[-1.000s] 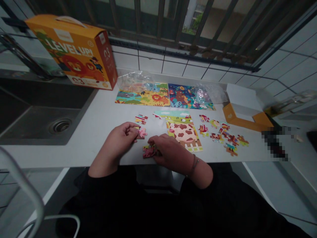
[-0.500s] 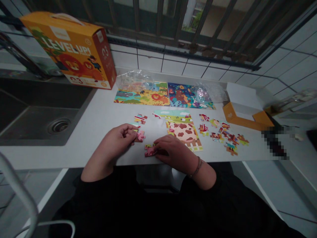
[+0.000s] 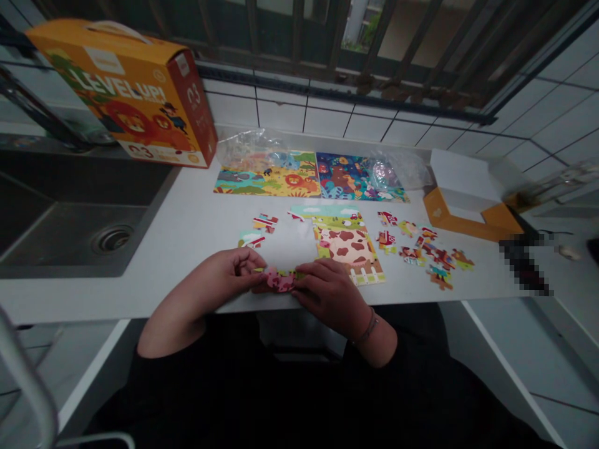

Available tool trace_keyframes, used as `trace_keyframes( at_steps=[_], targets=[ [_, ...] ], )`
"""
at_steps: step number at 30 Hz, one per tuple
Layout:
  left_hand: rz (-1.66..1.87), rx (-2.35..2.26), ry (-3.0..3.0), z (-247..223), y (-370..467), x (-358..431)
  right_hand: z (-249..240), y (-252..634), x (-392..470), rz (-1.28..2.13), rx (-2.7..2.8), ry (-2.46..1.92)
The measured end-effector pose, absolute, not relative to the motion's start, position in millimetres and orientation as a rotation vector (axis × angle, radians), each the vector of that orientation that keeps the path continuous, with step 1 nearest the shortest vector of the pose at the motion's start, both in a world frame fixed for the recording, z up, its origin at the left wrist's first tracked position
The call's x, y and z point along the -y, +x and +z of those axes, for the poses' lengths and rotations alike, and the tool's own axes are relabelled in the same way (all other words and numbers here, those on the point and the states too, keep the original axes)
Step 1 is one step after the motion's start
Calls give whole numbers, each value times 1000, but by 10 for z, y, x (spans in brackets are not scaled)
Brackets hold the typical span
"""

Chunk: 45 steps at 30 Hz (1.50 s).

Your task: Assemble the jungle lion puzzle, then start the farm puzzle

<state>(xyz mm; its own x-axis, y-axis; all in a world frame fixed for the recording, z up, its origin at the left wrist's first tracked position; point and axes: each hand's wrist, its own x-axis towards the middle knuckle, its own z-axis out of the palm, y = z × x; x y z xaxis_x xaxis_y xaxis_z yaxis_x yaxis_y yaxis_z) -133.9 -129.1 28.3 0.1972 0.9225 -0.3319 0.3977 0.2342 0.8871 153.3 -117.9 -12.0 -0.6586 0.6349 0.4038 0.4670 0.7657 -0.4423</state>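
Both hands pinch pink puzzle pieces beside the half-built cow puzzle, loose pieces rightward.

The puzzle pieces pinched between the left hand and right hand are pink with green edges. The half-built puzzle shows a white cow with brown patches, green grass, pale blue sky. Scattered pieces are red, green and orange. The box is orange with white lettering. The counter is white, the sink grey.
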Motion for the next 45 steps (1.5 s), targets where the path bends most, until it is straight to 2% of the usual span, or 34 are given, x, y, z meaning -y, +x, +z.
trace_keyframes(
  at_steps=[21, 45],
  targets=[
    [468, -1749, 1793, 287, -1303, 1307, -96, 1537, 1198, 453, 2398, -873],
    [369, -1532, 2118, 181, -1118, 1284, -153, 1551, 1233, 351, 2398, -861]
  ],
)
